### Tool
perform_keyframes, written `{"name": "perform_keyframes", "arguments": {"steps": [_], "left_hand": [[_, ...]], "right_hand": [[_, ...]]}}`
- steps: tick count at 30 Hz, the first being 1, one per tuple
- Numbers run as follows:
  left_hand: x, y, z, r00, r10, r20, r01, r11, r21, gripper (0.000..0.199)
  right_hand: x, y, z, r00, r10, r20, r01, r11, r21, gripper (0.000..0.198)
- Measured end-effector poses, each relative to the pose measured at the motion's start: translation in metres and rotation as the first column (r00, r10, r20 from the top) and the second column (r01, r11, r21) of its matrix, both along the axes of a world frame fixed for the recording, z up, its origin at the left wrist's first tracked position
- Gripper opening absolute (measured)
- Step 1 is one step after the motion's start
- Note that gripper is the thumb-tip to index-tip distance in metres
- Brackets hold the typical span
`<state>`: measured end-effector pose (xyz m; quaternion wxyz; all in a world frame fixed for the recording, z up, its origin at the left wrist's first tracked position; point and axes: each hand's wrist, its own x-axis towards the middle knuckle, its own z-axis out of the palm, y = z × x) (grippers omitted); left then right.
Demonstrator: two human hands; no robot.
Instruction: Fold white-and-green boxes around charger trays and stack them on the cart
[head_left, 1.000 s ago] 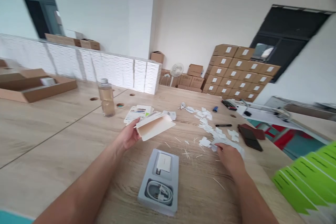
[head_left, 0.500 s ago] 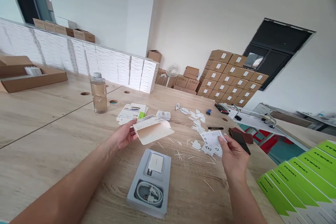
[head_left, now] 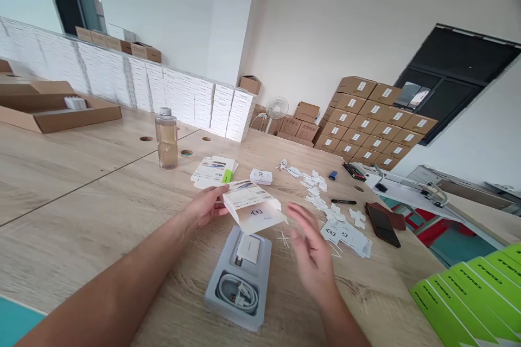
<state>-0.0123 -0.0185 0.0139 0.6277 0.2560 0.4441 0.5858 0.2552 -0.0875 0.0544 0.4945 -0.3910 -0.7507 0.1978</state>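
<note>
My left hand (head_left: 211, 205) grips the left side of a white printed carton (head_left: 247, 194), tilted with its open end toward me. In its mouth lies a printed leaflet (head_left: 257, 213). Just right of the carton, my right hand (head_left: 311, 249) is open, fingers apart, holding nothing. Below, on the table, rests a pale plastic tray (head_left: 211, 293). A white charger (head_left: 248, 248) fills its upper recess and a coiled white cable (head_left: 238, 293) its lower one.
Leaflets (head_left: 352, 236), paper scraps and thin sticks lie to the right, near a phone (head_left: 382, 225) and black marker (head_left: 343, 201). Flat cartons (head_left: 211, 171), a small white box (head_left: 261, 176) and a bottle (head_left: 166, 141) stand beyond. Green boxes (head_left: 443, 303) fill the lower right.
My right hand has let go of the leaflet and moved left toward the carton. A leaflet now shows inside the carton's mouth. The view has shifted slightly.
</note>
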Motion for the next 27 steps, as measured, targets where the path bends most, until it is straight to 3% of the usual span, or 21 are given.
{"name": "perform_keyframes", "arguments": {"steps": [3, 5, 8, 11, 16, 19, 23, 27], "left_hand": [[-0.008, 0.0, 0.004, 0.999, 0.041, 0.024, -0.042, 0.999, 0.025, 0.029], [-0.015, 0.001, 0.007, 0.996, 0.07, 0.05, -0.072, 0.997, 0.041, 0.028], [-0.022, 0.002, 0.01, 0.991, 0.098, 0.09, -0.101, 0.994, 0.038, 0.029], [-0.025, 0.003, 0.01, 0.988, 0.101, 0.115, -0.104, 0.994, 0.02, 0.028], [-0.021, 0.003, 0.01, 0.985, 0.114, 0.132, -0.117, 0.993, 0.011, 0.025], [-0.016, 0.003, 0.009, 0.986, 0.098, 0.134, -0.103, 0.994, 0.031, 0.027], [-0.01, 0.002, 0.007, 0.991, 0.048, 0.126, -0.055, 0.997, 0.057, 0.034], [-0.004, 0.001, 0.004, 0.993, 0.024, 0.118, -0.034, 0.996, 0.086, 0.038]], "right_hand": [[0.005, 0.006, -0.008, 0.999, -0.041, 0.002, 0.04, 0.975, -0.22, 0.033], [0.004, 0.005, -0.015, 0.983, 0.121, 0.138, -0.061, 0.924, -0.376, 0.04], [-0.004, -0.001, -0.025, 0.853, 0.391, 0.346, -0.175, 0.838, -0.516, 0.071], [-0.013, -0.008, -0.029, 0.776, 0.441, 0.452, -0.174, 0.838, -0.518, 0.085], [-0.021, -0.014, -0.028, 0.761, 0.381, 0.525, -0.125, 0.881, -0.457, 0.093], [-0.022, -0.016, -0.026, 0.781, 0.359, 0.512, -0.113, 0.886, -0.449, 0.089], [-0.016, -0.014, -0.024, 0.797, 0.395, 0.457, -0.142, 0.858, -0.494, 0.085], [-0.008, -0.012, -0.022, 0.794, 0.402, 0.456, -0.177, 0.871, -0.459, 0.081]]}}
